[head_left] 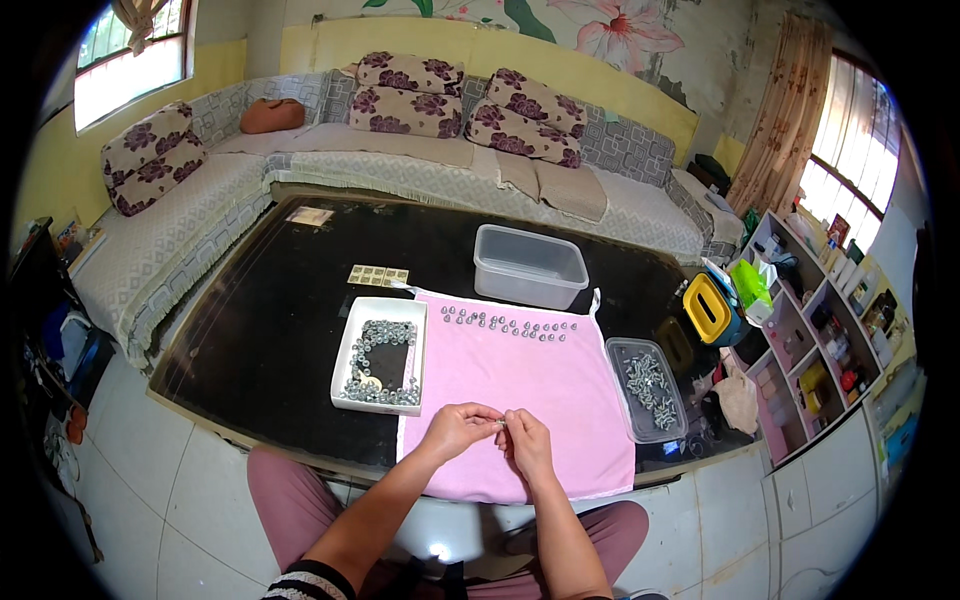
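Note:
Over the near part of a pink cloth [520, 390], my left hand [458, 430] and my right hand [530, 443] meet fingertip to fingertip. Both pinch a small metal fastener [502, 421], mostly hidden by the fingers; whether it is one piece or two, I cannot tell. Left of the cloth, a white box [338, 380] contains many metal nuts [372, 390]. To the right, a clear plastic tray [682, 425] holds a heap of metal bolts [648, 392]. Small metal fasteners [500, 322] stand in two rows along the cloth's far side.
A clear empty plastic bin [530, 265] sits beyond the cloth on the black table [270, 300]. A printed card [378, 275] lies near the white box. A yellow-and-blue container [708, 308] and a shelf unit [800, 340] stand at right; a sofa [390, 160] lines the back.

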Tool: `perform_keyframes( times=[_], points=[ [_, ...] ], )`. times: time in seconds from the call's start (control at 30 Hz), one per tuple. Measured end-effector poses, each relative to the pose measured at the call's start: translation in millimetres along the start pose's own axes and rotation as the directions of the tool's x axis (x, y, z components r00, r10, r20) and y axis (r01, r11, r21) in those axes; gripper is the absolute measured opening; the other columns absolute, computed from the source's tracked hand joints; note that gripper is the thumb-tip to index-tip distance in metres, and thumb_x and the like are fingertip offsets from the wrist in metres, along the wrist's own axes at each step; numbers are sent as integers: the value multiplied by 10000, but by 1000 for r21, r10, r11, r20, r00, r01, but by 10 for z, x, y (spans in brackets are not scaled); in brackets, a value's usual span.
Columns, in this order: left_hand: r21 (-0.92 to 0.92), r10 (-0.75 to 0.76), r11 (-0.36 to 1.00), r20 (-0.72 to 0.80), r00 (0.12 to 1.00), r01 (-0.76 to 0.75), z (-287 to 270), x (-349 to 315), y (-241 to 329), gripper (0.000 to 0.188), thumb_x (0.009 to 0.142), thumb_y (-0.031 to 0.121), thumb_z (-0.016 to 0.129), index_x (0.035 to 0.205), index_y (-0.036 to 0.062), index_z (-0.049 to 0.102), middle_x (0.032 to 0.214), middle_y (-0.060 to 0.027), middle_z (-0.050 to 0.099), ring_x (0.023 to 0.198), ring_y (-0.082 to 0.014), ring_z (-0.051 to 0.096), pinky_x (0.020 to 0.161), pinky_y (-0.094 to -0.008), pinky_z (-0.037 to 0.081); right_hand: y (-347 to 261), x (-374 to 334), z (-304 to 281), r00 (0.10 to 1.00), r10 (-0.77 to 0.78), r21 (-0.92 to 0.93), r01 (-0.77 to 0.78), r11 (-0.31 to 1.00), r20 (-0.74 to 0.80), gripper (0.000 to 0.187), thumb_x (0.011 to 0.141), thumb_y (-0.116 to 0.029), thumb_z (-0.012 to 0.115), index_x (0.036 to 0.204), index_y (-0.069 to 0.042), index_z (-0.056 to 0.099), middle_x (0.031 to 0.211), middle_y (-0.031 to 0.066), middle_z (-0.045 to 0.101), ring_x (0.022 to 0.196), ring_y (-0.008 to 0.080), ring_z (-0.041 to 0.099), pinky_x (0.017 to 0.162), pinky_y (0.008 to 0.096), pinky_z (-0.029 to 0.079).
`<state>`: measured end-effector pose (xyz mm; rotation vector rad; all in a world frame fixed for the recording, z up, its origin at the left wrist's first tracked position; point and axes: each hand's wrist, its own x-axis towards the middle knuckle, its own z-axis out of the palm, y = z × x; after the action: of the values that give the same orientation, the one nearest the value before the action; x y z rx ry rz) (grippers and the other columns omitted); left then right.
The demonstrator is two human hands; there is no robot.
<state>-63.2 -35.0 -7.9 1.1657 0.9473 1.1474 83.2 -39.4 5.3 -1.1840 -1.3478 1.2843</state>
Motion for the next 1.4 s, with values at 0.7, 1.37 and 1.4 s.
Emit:
perform_keyframes(
  times=[0.7,1.37,1.4],
  points=[
    [18,42,999,-10,999,-42,-15,12,-36,179,789,62,618,945,-24,601,806,-48,619,701,-82,573,640,-209,483,-74,-16,0,1000,25,82,-27,996,19,258,884,-217,495,712,-27,521,565,20,516,501,69,464,462,200,374],
    [-4,48,999,-3,999,-48,-9,7,-25,167,797,57,605,946,-17,598,814,-52,617,729,-85,580,648,-203,478,5,6,21,999,-41,229,32,973,33,186,891,-188,476,809,-24,502,642,55,545,536,95,495,485,212,396],
    [-5,47,999,0,999,-47,-9,4,-18,165,797,55,604,945,-18,597,815,-53,618,730,-84,580,649,-204,478,-65,-17,50,999,-43,264,45,964,-15,189,892,-190,475,805,-25,506,638,54,545,536,94,495,484,211,395]
  ],
)
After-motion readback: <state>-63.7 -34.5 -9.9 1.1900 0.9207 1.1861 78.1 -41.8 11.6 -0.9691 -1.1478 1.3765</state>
